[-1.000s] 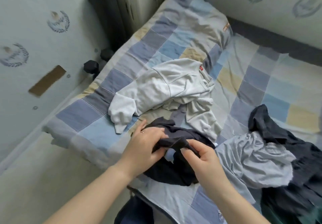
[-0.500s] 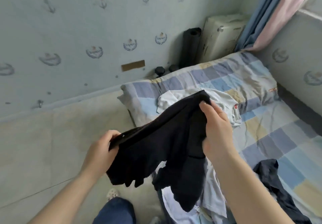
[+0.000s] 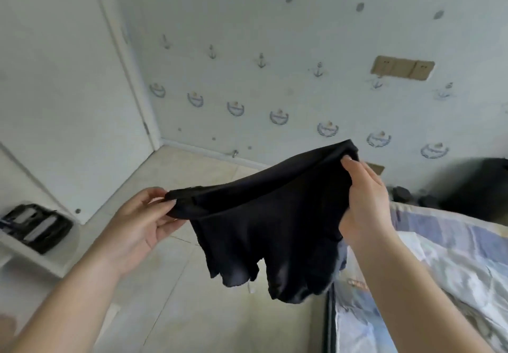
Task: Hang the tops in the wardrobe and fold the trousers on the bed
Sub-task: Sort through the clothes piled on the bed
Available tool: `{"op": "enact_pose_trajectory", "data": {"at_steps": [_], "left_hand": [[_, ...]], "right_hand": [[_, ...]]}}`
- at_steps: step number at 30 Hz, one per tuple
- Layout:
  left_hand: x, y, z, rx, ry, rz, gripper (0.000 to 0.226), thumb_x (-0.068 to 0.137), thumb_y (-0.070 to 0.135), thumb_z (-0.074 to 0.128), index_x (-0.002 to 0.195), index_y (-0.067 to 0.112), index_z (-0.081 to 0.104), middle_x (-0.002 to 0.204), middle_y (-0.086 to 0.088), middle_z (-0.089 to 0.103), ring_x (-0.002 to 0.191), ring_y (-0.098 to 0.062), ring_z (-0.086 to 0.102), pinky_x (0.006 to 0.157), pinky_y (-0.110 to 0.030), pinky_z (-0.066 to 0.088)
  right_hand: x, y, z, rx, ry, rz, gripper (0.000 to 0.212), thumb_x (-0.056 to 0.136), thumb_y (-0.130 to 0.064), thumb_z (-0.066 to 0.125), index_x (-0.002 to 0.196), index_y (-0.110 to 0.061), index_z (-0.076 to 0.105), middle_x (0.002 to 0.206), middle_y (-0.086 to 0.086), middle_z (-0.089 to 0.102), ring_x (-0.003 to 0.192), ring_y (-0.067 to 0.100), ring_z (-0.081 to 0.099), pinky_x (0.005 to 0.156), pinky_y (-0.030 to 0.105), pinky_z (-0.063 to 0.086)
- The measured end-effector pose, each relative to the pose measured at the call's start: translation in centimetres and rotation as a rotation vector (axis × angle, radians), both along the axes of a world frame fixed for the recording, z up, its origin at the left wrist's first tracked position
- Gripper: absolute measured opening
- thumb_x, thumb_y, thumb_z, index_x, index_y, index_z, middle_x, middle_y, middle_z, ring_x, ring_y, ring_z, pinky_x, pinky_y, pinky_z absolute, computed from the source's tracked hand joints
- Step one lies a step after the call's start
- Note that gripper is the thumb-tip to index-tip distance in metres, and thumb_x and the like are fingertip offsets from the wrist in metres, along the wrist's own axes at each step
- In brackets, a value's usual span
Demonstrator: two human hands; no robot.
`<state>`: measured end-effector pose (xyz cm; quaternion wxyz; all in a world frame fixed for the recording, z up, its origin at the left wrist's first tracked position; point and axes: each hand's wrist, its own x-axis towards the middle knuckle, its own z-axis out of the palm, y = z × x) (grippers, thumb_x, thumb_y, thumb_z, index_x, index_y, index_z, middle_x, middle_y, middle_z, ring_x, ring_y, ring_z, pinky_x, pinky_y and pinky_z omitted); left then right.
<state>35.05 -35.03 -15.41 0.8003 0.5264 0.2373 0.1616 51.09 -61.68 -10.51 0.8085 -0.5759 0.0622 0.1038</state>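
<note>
So both hands are up holding a small black fabric garment (image 3: 264, 226), looks like shorts, stretched by its top edge out over the pale tiled floor (image 3: 176, 297), just left of the bed with the blue patchwork cover (image 3: 439, 256). Left hand (image 3: 137, 229) pinches the left end between thumb and fingers, right hand (image 3: 362, 201) grips the right end, held a bit higher. The rest hangs loose. Further left of the bed, a black case (image 3: 35, 226) sits on a white shelf (image 3: 33, 259).
</note>
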Motion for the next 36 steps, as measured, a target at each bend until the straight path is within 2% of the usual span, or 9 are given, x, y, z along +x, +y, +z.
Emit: {"op": "enact_pose_trajectory", "data": {"at_steps": [4, 8, 13, 16, 18, 22, 27, 33, 36], "left_hand": [[-7.2, 5.8, 2.2, -0.166, -0.116, 0.024, 0.019, 0.082, 0.019, 0.054, 0.099, 0.012, 0.056, 0.102, -0.010, 0.072, 0.086, -0.021, 0.072, 0.069, -0.031, 0.059], [-13.0, 10.5, 4.9, -0.261, -0.257, 0.238, 0.018, 0.078, 0.022, 0.054, 0.089, 0.018, 0.068, 0.088, -0.003, 0.074, 0.074, -0.014, 0.072, 0.057, -0.025, 0.057], [-20.7, 16.3, 9.6, -0.086, -0.600, 0.410, 0.028, 0.057, 0.020, 0.085, 0.082, 0.028, 0.075, 0.086, 0.004, 0.074, 0.080, -0.012, 0.072, 0.066, -0.024, 0.057], [-24.9, 20.1, 12.1, 0.106, -0.724, 0.486, 0.031, 0.069, 0.005, 0.067, 0.090, 0.026, 0.075, 0.073, 0.008, 0.069, 0.068, -0.004, 0.067, 0.071, -0.023, 0.056], [-27.6, 22.1, 13.7, 0.322, -0.663, 0.566, 0.048, 0.075, -0.002, 0.052, 0.107, 0.026, 0.072, 0.068, 0.009, 0.061, 0.069, -0.002, 0.062, 0.080, -0.023, 0.054], [-32.4, 25.6, 16.8, 0.852, -0.335, 0.915, 0.067, 0.082, -0.003, 0.061, 0.122, 0.050, 0.058, 0.085, 0.012, 0.062, 0.081, -0.002, 0.058, 0.090, -0.028, 0.049], [-37.4, 29.0, 21.6, 1.511, 0.122, 1.351, 0.061, 0.080, 0.027, 0.072, 0.120, 0.064, 0.045, 0.102, 0.043, 0.048, 0.089, 0.008, 0.048, 0.084, -0.005, 0.035], [-42.9, 33.6, 25.9, 1.644, 0.172, 1.567, 0.017, 0.081, 0.029, 0.070, 0.091, 0.040, 0.064, 0.099, 0.040, 0.052, 0.101, 0.005, 0.045, 0.091, -0.021, 0.036], [-45.1, 35.7, 27.3, 1.722, 0.190, 1.567, 0.005, 0.080, 0.047, 0.060, 0.083, 0.047, 0.057, 0.098, 0.040, 0.055, 0.103, 0.009, 0.049, 0.091, -0.010, 0.035]], "right_hand": [[-2.2, 9.6, 2.3, 0.043, 0.006, 0.095, 0.015, 0.089, -0.026, 0.063, 0.103, -0.025, 0.069, 0.097, -0.003, 0.073, 0.090, 0.015, 0.068, 0.067, 0.027, 0.053], [-5.5, 17.9, 4.3, 0.059, -0.069, 0.235, 0.017, 0.090, -0.023, 0.061, 0.106, -0.020, 0.067, 0.099, -0.003, 0.070, 0.087, 0.015, 0.065, 0.069, 0.027, 0.050], [-10.6, 28.0, 7.1, 0.105, -0.213, 0.493, 0.025, 0.092, -0.022, 0.057, 0.076, -0.030, 0.075, 0.077, -0.008, 0.072, 0.070, 0.009, 0.069, 0.057, 0.021, 0.052], [-13.4, 33.3, 9.4, 0.135, -0.301, 0.634, 0.033, 0.094, -0.019, 0.053, 0.073, -0.031, 0.076, 0.075, -0.007, 0.072, 0.067, 0.007, 0.068, 0.056, 0.021, 0.053], [-15.4, 36.6, 11.2, 0.157, -0.358, 0.712, 0.033, 0.094, -0.018, 0.053, 0.075, -0.030, 0.076, 0.077, -0.006, 0.073, 0.070, 0.008, 0.069, 0.058, 0.021, 0.055], [-19.4, 43.0, 15.5, 0.248, -0.508, 0.908, 0.028, 0.095, -0.018, 0.051, 0.082, -0.025, 0.075, 0.082, -0.003, 0.072, 0.075, 0.011, 0.069, 0.063, 0.021, 0.054], [-24.3, 49.9, 20.6, 0.363, -0.614, 1.067, 0.025, 0.094, -0.018, 0.052, 0.086, -0.022, 0.075, 0.087, 0.002, 0.073, 0.078, 0.014, 0.069, 0.063, 0.023, 0.055], [-29.3, 57.1, 25.3, 0.397, -0.703, 1.181, 0.023, 0.094, -0.021, 0.053, 0.088, -0.022, 0.075, 0.092, 0.003, 0.075, 0.082, 0.017, 0.071, 0.062, 0.025, 0.057], [-31.2, 61.4, 27.1, 0.386, -0.750, 1.235, 0.025, 0.094, -0.022, 0.053, 0.083, -0.023, 0.075, 0.089, 0.001, 0.075, 0.080, 0.015, 0.070, 0.064, 0.026, 0.054]]}}
